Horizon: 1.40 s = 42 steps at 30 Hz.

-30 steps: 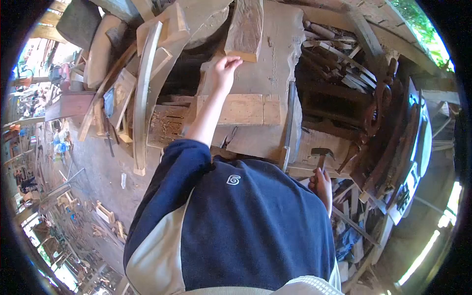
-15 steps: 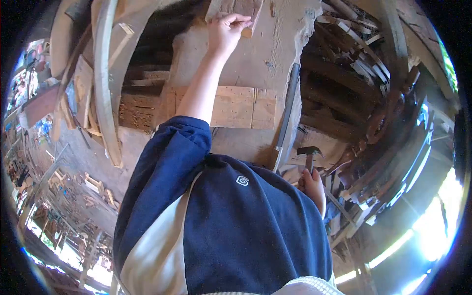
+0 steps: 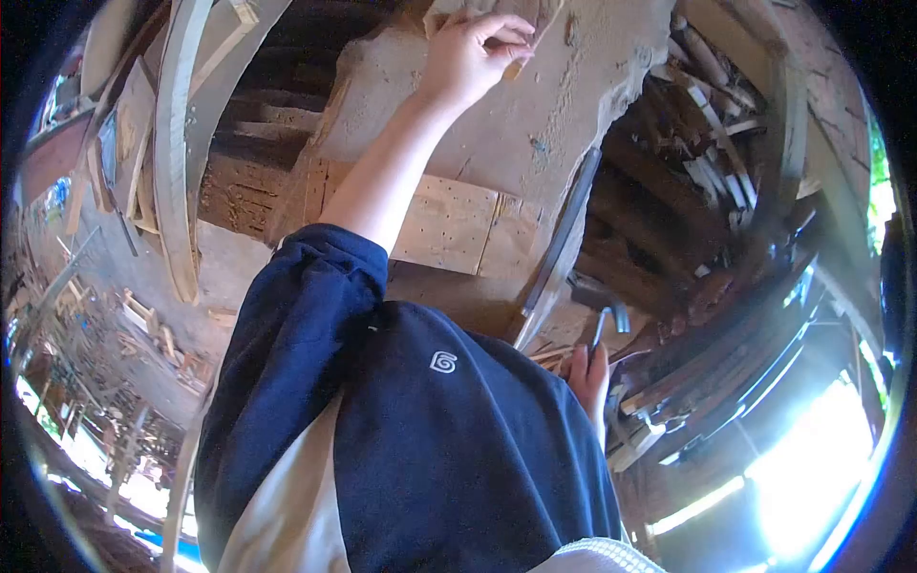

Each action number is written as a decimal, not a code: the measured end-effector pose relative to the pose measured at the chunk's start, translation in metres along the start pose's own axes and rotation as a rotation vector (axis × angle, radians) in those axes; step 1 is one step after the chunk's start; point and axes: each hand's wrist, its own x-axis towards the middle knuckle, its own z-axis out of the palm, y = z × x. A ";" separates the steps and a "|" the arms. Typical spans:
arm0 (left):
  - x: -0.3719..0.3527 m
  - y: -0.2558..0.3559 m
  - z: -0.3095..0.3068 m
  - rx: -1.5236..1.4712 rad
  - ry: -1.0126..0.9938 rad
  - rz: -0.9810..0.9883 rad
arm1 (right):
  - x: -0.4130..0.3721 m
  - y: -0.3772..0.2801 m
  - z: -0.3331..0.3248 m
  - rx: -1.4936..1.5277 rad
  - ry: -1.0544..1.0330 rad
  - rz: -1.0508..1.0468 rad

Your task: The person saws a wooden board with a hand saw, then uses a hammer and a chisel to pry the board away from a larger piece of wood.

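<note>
At the top of the view, my left hand (image 3: 478,55) is over a piece of wood (image 3: 546,15) lying on the rough wooden work surface (image 3: 506,124). Its thumb and fingers are curled toward each other; anything between them is too small to make out. Low on the right, beside my body, my right hand (image 3: 589,372) is closed round the handle of a hammer (image 3: 602,298). The hammer's head points up and looks blurred.
A board with small holes (image 3: 444,224) spans the near side of the work surface. A dark straight bar (image 3: 565,234) runs along its right edge. Wood scraps (image 3: 716,143) are piled at right, and a curved timber (image 3: 174,153) stands at left.
The view has shifted and tilted slightly. The hammer has turned in my right hand, and its head now shows from another side. My left hand's fingers have loosened a little over the wood.
</note>
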 end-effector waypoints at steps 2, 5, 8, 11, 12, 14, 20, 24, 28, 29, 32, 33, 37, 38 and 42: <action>-0.001 0.006 -0.004 -0.071 -0.068 -0.106 | 0.015 -0.053 0.009 -0.014 0.079 -0.086; -0.002 -0.007 -0.005 0.093 0.045 0.088 | 0.052 -0.124 0.030 -0.075 0.032 -0.403; -0.002 -0.011 -0.005 0.289 0.055 0.132 | 0.078 -0.192 0.060 -0.064 0.001 -0.597; -0.001 -0.017 -0.003 0.172 0.056 0.129 | 0.101 -0.226 0.087 -0.214 0.060 -0.693; -0.002 -0.016 -0.004 0.130 0.019 0.072 | 0.107 -0.232 0.093 -0.224 0.057 -0.700; -0.002 -0.012 -0.005 0.149 0.054 0.092 | 0.115 -0.241 0.101 -0.362 0.019 -0.774; -0.003 -0.016 -0.001 0.153 0.078 0.123 | 0.127 -0.241 0.113 -0.434 0.090 -0.830; -0.003 -0.018 0.000 0.068 0.034 0.005 | 0.120 -0.253 0.110 -0.549 0.076 -0.776; -0.003 -0.018 0.000 0.038 0.056 0.014 | 0.113 -0.262 0.107 -0.404 0.108 -0.721; -0.003 -0.017 0.000 0.036 0.057 0.015 | 0.113 -0.261 0.107 -0.405 0.109 -0.722; -0.003 -0.018 0.002 0.057 0.077 0.026 | 0.117 -0.257 0.112 -0.517 0.099 -0.812; -0.004 -0.020 0.004 -0.020 0.062 -0.035 | 0.119 -0.256 0.113 -0.573 0.077 -0.874; -0.002 -0.009 -0.005 0.137 0.080 0.061 | 0.112 -0.267 0.113 -0.513 0.066 -0.794; -0.003 -0.009 -0.005 0.137 0.083 0.060 | 0.113 -0.267 0.113 -0.461 0.082 -0.781; -0.003 -0.012 -0.002 -0.024 0.014 -0.086 | 0.116 -0.262 0.118 -0.601 0.049 -0.795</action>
